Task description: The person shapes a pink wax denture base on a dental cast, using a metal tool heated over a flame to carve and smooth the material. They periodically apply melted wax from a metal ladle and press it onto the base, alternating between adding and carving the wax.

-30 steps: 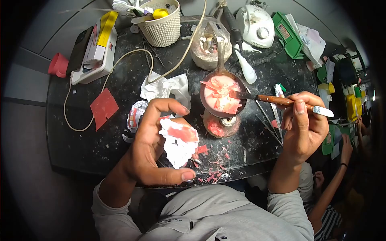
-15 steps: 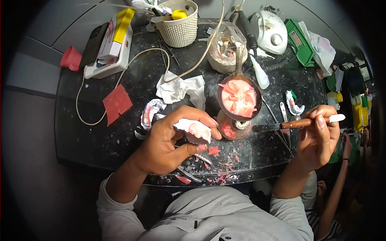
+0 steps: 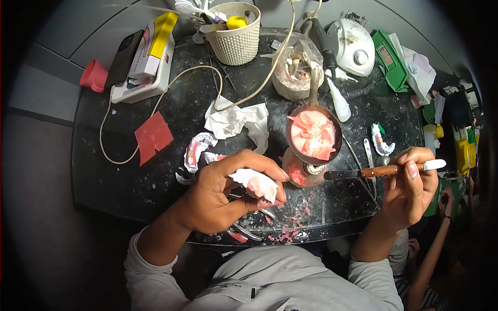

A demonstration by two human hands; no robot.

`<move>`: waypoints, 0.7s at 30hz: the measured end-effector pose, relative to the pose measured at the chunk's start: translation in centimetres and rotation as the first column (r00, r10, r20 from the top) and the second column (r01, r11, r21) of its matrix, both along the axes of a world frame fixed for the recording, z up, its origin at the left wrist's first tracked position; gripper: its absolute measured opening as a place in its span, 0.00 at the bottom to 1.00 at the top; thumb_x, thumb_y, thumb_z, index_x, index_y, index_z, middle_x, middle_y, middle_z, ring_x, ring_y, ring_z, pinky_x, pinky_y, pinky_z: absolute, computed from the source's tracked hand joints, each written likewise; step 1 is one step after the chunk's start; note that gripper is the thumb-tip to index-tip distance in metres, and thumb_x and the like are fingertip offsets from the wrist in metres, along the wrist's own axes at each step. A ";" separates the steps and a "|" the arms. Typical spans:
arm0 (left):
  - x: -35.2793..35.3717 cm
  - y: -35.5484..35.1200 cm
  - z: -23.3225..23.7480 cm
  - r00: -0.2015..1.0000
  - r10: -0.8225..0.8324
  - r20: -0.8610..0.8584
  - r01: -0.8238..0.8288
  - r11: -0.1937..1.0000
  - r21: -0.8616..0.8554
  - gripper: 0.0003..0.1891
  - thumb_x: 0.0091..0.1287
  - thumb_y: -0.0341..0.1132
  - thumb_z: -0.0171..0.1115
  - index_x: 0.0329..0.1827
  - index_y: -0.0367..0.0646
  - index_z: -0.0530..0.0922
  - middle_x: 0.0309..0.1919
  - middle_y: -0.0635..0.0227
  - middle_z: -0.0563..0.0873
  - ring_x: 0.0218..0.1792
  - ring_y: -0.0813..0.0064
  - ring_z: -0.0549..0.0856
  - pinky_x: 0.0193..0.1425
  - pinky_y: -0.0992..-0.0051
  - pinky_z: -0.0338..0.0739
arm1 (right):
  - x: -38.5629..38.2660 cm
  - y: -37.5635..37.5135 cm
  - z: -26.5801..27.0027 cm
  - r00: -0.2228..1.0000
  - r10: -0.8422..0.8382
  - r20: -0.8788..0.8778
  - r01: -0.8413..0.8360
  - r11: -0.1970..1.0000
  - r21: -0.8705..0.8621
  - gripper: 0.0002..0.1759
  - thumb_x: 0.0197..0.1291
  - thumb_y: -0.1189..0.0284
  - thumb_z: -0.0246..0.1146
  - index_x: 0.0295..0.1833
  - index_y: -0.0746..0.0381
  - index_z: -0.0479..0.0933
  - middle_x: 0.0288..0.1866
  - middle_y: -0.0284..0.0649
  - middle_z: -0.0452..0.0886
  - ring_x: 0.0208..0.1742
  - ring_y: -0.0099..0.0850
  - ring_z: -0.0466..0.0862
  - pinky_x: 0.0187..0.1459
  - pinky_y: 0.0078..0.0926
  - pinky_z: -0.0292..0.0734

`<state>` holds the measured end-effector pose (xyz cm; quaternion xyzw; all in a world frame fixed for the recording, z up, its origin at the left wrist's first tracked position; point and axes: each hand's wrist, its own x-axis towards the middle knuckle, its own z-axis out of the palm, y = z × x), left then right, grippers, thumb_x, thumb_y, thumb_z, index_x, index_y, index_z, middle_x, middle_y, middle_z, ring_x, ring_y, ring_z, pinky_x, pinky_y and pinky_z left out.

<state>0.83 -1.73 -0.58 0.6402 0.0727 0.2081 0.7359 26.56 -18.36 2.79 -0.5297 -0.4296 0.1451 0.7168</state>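
Observation:
My left hand (image 3: 210, 202) is closed around a white plaster dental cast (image 3: 258, 186) with pink wax on its upper face, held between thumb and fingers. In my right hand (image 3: 410, 194) is a wax knife (image 3: 384, 171) with a wooden handle, gripped by thumb and fingertips. Its dark blade points left, the tip beside the top of a glass burner (image 3: 298, 173). I cannot make out a flame. Above the burner sits a small long-handled pan (image 3: 338, 145) holding pink wax (image 3: 313, 133), partly in loose pieces.
Pink wax scraps (image 3: 288, 234) and metal tools lie near the front edge. Left are a pink wax sheet (image 3: 154, 138), crumpled tissue (image 3: 236, 122) and another cast (image 3: 194, 153). A cast (image 3: 382, 141) lies right; a basket (image 3: 236, 44) and white machine (image 3: 353, 47) stand behind. Another person's arm (image 3: 433, 249) shows right.
The whole view has shifted slightly. My left hand has turned the cast a little in its fingers. The wax knife stays beside the burner with nearly the same pose.

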 end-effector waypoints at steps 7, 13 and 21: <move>0.0 0.2 0.2 0.999 -0.018 0.031 0.020 0.996 -0.084 0.26 0.57 0.13 0.69 0.59 0.30 0.71 0.43 0.52 0.85 0.46 0.68 0.87 0.51 0.71 0.82 | 0.2 0.3 -0.9 1.000 -0.028 -0.007 0.029 0.993 0.115 0.09 0.69 0.77 0.56 0.47 0.74 0.73 0.39 0.50 0.77 0.18 0.19 0.69 0.20 0.14 0.66; -0.3 -0.1 0.0 0.995 -0.053 0.086 0.069 0.980 -0.189 0.40 0.75 0.54 0.58 0.75 0.27 0.59 0.47 0.49 0.83 0.36 0.75 0.80 0.43 0.76 0.75 | -1.0 1.8 -0.3 0.965 -0.212 0.157 0.223 0.973 -0.055 0.10 0.73 0.74 0.59 0.47 0.73 0.77 0.28 0.42 0.79 0.16 0.15 0.68 0.19 0.12 0.66; -0.7 0.8 0.1 0.999 -0.033 -0.023 0.031 0.995 -0.097 0.47 0.75 0.64 0.48 0.71 0.18 0.63 0.50 0.44 0.82 0.40 0.67 0.84 0.46 0.69 0.81 | -0.7 2.1 -0.5 0.985 -0.143 0.096 0.152 0.984 -0.096 0.11 0.73 0.73 0.60 0.48 0.72 0.78 0.23 0.37 0.76 0.18 0.16 0.72 0.19 0.12 0.69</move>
